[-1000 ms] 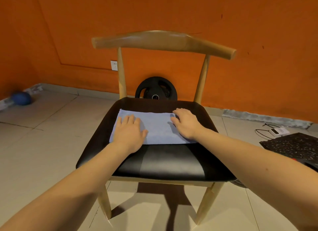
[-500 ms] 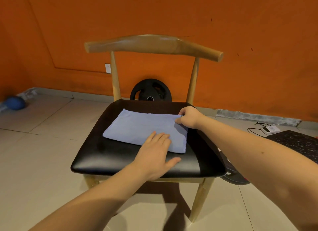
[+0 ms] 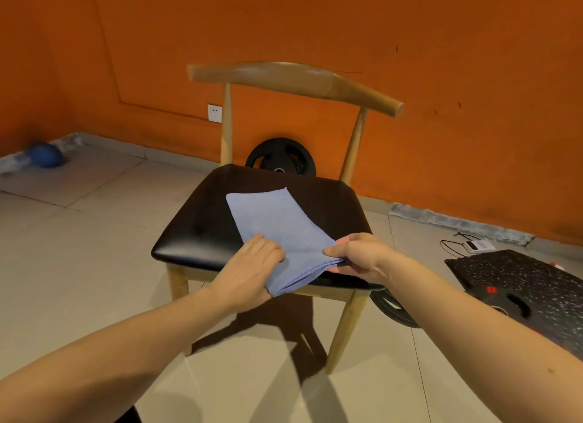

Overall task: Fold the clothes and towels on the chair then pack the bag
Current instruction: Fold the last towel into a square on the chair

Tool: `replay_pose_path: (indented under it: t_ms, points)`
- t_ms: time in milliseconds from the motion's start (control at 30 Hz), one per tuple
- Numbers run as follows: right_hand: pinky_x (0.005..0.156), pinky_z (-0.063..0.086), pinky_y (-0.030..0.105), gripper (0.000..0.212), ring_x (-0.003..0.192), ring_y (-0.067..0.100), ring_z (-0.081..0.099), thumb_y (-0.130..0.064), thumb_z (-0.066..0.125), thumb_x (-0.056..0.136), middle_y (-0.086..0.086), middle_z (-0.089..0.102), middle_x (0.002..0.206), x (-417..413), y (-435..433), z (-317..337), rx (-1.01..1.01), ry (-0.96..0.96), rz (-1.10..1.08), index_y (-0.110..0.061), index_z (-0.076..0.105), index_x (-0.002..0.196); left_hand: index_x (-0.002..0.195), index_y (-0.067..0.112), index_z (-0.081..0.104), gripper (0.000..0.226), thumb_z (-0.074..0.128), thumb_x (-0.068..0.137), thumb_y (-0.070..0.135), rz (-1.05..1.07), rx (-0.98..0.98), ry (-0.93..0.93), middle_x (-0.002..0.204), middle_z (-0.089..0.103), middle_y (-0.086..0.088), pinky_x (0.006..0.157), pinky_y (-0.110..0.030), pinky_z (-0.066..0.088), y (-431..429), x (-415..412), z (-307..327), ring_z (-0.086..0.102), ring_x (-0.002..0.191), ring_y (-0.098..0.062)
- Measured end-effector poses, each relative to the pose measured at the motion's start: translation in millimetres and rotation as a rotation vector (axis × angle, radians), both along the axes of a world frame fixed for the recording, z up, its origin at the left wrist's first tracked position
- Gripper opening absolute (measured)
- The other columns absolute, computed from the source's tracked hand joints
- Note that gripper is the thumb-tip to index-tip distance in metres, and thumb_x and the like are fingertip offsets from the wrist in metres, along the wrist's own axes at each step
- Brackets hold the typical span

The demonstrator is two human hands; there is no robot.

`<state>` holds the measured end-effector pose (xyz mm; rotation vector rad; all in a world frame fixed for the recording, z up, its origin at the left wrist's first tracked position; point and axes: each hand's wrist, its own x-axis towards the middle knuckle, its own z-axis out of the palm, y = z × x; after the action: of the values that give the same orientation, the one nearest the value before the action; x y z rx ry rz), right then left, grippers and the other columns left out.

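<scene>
A folded light blue towel (image 3: 271, 221) lies across the black seat of a wooden chair (image 3: 195, 221), its near end hanging past the seat's front edge. My left hand (image 3: 252, 271) grips that near end from the left, fingers curled over the top. My right hand (image 3: 356, 255) pinches the stacked layers at the near right corner, thumb on top. No bag is in view.
A black weight plate (image 3: 280, 157) leans on the orange wall behind the chair. On the tiled floor to the right lie a black speckled mat (image 3: 530, 284), another plate (image 3: 394, 309) and a small white device (image 3: 478, 245) with a cable. A blue ball (image 3: 47, 154) sits far left.
The towel has been turned and pulled toward the seat's front edge. Both hands moved from its flat top to its near end and took hold of it. The view shifted left.
</scene>
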<state>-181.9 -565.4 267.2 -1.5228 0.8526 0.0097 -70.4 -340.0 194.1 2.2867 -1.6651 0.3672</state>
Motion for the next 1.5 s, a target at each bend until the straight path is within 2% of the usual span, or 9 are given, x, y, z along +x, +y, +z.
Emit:
replay_pose_path:
  t_ms: [300,467,567,733,833,1133,1267,1400,1500]
  points:
    - [0.071,0.064,0.035,0.018,0.1,0.026,0.072,-0.009,0.061,0.101,0.015,0.065,0.118,-37.8,-2.5,-9.8,-0.204,-0.119,0.06,-0.01,0.06,0.119,0.113,0.03,0.056,0.029,0.04,0.099,0.05,-0.011,-0.055,0.217,0.11,0.056,0.012,0.087,-0.033,0.049,12.3,-17.0,13.3,0.049,0.097,-0.008]
    - [0.092,0.059,0.032,0.07,0.127,0.006,0.052,0.011,0.064,0.086,-0.011,0.046,0.147,-61.0,-14.8,-22.9,-0.673,-0.235,0.479,-0.027,0.051,0.143,0.108,0.032,0.055,0.022,0.043,0.102,0.048,0.054,-0.142,0.368,0.102,0.055,0.015,0.08,-0.036,0.051,11.8,-16.8,14.9,0.052,0.09,-0.007]
    - [0.096,0.051,0.018,0.046,0.132,-0.004,0.042,-0.014,0.075,0.091,-0.024,0.039,0.148,-50.6,-14.5,-26.7,-0.873,-0.271,0.512,-0.036,0.064,0.13,0.109,0.031,0.058,0.019,0.047,0.104,0.046,0.077,-0.19,0.449,0.101,0.057,0.015,0.08,-0.034,0.051,9.2,-15.2,17.7,0.054,0.091,-0.007]
    - [0.088,0.047,0.007,0.019,0.116,-0.005,0.058,-0.021,0.069,0.097,-0.016,0.063,0.131,-15.4,-17.7,-2.1,-0.753,-0.356,0.368,-0.027,0.077,0.112,0.104,0.035,0.059,0.014,0.049,0.104,0.045,0.143,-0.324,0.667,0.093,0.062,0.016,0.071,-0.025,0.049,2.7,-9.4,29.2,0.059,0.083,-0.005]
    - [0.081,0.046,0.017,0.013,0.094,-0.002,0.061,-0.023,0.059,0.103,-0.012,0.07,0.105,12.4,-15.1,14.6,-0.71,-0.353,0.375,-0.023,0.072,0.106,0.093,0.029,0.057,0.02,0.047,0.105,0.042,0.192,-0.461,0.755,0.076,0.057,0.009,0.061,-0.026,0.041,-4.3,1.7,40.4,0.05,0.066,-0.006]
    - [0.064,0.037,0.03,0.031,0.074,0.012,0.044,-0.037,0.043,0.109,0.007,0.056,0.089,121.6,-10.4,21.9,-0.929,-0.205,0.359,-0.009,0.052,0.098,0.115,0.018,0.051,0.021,0.055,0.101,0.032,0.512,-0.636,0.917,0.102,0.059,0.002,0.072,-0.034,0.05,-28.7,82.5,56.3,0.059,0.091,-0.014]
    - [0.063,0.038,0.031,0.031,0.073,0.015,0.049,-0.037,0.045,0.108,0.007,0.057,0.086,157.6,-14.5,5.5,-0.963,-0.108,0.348,-0.011,0.054,0.095,0.114,0.021,0.054,0.018,0.056,0.098,0.031,0.681,-0.45,0.795,0.101,0.06,0.0,0.072,-0.038,0.051,-33.1,109.5,50.3,0.059,0.089,-0.018]
    - [0.058,0.034,0.03,0.031,0.071,0.017,0.047,-0.035,0.046,0.107,0.004,0.053,0.08,177.5,-20.6,-9.1,-0.989,0.054,0.39,-0.015,0.05,0.084,0.118,0.02,0.061,0.026,0.06,0.095,0.034,0.747,-0.304,0.549,0.119,0.059,0.0,0.094,-0.039,0.04,-36.1,122.7,39.3,0.047,0.117,-0.023]
    - [0.065,0.037,0.031,0.027,0.084,0.021,0.053,-0.034,0.046,0.108,0.008,0.058,0.094,187.1,-23.5,-11.6,-0.97,0.167,0.416,-0.011,0.058,0.099,0.125,0.02,0.059,0.034,0.061,0.097,0.039,0.731,-0.267,0.578,0.12,0.062,0.0,0.1,-0.04,0.037,-35.2,127.8,38.3,0.05,0.119,-0.024]
